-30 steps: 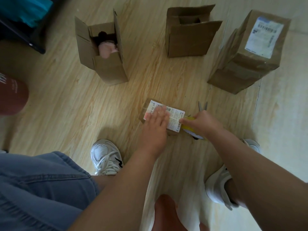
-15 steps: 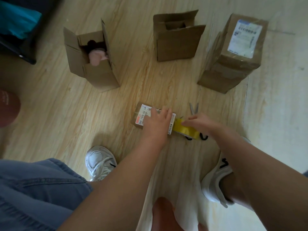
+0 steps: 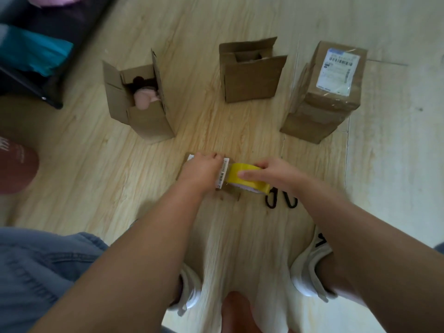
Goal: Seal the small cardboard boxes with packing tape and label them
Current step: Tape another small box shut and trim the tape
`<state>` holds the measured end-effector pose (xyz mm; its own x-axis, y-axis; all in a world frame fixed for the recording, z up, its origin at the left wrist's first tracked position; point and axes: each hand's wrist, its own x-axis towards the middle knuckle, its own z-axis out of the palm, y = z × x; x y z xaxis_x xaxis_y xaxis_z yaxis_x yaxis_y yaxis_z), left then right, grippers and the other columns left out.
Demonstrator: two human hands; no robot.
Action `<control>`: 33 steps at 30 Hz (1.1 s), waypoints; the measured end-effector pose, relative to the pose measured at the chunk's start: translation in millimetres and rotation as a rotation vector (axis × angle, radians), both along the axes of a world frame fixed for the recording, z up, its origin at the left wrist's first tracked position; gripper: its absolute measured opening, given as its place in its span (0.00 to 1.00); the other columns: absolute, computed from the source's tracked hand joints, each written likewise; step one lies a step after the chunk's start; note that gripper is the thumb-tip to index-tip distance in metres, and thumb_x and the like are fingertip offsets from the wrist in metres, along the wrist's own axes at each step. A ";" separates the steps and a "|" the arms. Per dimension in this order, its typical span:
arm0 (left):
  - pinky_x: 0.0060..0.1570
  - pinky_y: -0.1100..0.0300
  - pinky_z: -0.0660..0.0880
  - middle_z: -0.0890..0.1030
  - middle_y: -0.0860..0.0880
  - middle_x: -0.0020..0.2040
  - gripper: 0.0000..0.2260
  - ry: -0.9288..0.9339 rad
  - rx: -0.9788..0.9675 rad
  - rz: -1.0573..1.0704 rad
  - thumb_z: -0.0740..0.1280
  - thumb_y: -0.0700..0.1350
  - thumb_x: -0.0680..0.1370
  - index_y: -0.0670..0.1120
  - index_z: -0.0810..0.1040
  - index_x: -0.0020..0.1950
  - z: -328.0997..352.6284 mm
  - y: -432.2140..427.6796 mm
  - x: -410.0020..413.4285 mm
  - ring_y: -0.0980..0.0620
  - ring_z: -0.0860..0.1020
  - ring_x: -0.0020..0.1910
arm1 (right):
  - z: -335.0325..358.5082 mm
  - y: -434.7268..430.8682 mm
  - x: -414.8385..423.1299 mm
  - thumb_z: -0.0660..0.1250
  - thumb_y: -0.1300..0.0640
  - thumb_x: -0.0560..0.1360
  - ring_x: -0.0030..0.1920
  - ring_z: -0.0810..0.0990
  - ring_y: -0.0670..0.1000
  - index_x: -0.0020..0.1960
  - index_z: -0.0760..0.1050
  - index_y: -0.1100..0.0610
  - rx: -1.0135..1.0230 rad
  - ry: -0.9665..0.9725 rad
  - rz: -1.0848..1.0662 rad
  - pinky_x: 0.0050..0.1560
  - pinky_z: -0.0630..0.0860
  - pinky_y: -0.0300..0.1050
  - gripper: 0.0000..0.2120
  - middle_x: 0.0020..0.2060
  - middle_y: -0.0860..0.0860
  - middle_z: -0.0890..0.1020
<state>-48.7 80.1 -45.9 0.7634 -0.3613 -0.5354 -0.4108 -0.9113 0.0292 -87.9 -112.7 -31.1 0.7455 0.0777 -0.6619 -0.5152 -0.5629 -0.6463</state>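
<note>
Small labelled box (image 3: pixel 223 174) lies flat on wood floor (image 3: pixel 96 176), centre, nearer than 3 upright boxes (image 3: pixel 249 75). L hand (image 3: pixel 201 169) covers it, fingers bent over far edge, holding it down. R hand (image 3: pixel 271 171) grips yellow tape roll (image 3: pixel 242 175), thumb on near face. Roll touches box's right end. Scissors (image 3: pixel 281 200) w/ black handles just near-right of roll.

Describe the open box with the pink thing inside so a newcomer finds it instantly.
Three cardboard boxes stand in a row on the wooden floor. Take the leftmost box, nearest the dark furniture. Unlike the middle box and the taped, labelled right box, it shows a pink item between its raised flaps.
</note>
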 end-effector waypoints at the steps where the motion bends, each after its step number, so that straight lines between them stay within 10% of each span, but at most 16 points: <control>1: 0.56 0.52 0.74 0.70 0.49 0.70 0.42 0.007 -0.022 0.014 0.78 0.46 0.69 0.49 0.59 0.77 3.0 6.1 3.5 0.43 0.69 0.66 | 8.5 4.2 1.7 0.72 0.39 0.73 0.36 0.75 0.46 0.43 0.81 0.55 0.021 -0.036 -0.005 0.37 0.66 0.40 0.18 0.34 0.47 0.77; 9: 0.58 0.60 0.70 0.69 0.54 0.74 0.46 0.047 -0.343 0.189 0.77 0.43 0.67 0.53 0.57 0.80 17.1 30.4 1.1 0.48 0.73 0.67 | 42.7 15.8 8.4 0.71 0.42 0.75 0.34 0.73 0.47 0.41 0.82 0.59 0.022 -0.197 -0.019 0.37 0.67 0.43 0.19 0.32 0.50 0.75; 15: 0.57 0.57 0.74 0.74 0.50 0.68 0.44 0.167 -0.455 0.300 0.75 0.37 0.69 0.54 0.58 0.79 15.0 31.3 -10.5 0.49 0.76 0.61 | 13.8 -19.2 -6.2 0.68 0.32 0.71 0.27 0.68 0.49 0.30 0.73 0.59 -0.391 -0.178 0.160 0.31 0.63 0.46 0.30 0.25 0.50 0.69; 24: 0.36 0.71 0.72 0.76 0.55 0.51 0.48 0.296 -0.572 0.419 0.76 0.34 0.68 0.57 0.54 0.80 9.3 27.7 -0.4 0.61 0.78 0.39 | 14.1 -38.0 -3.6 0.69 0.42 0.75 0.33 0.65 0.52 0.35 0.71 0.59 -0.173 -0.102 0.054 0.38 0.60 0.49 0.22 0.32 0.53 0.66; 33: 0.58 0.53 0.79 0.75 0.52 0.68 0.52 0.358 -0.566 0.495 0.78 0.34 0.66 0.63 0.54 0.79 -17.5 34.1 6.8 0.54 0.77 0.62 | -11.0 -37.0 -0.6 0.69 0.36 0.74 0.29 0.75 0.47 0.37 0.75 0.56 -0.418 -0.092 0.113 0.29 0.68 0.40 0.24 0.32 0.51 0.76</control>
<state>-41.9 114.2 -63.4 0.7231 -0.3165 -0.6140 0.1544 -0.7923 0.5903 -88.6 -149.8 -42.1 0.8049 -0.0979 -0.5852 -0.3862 -0.8352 -0.3914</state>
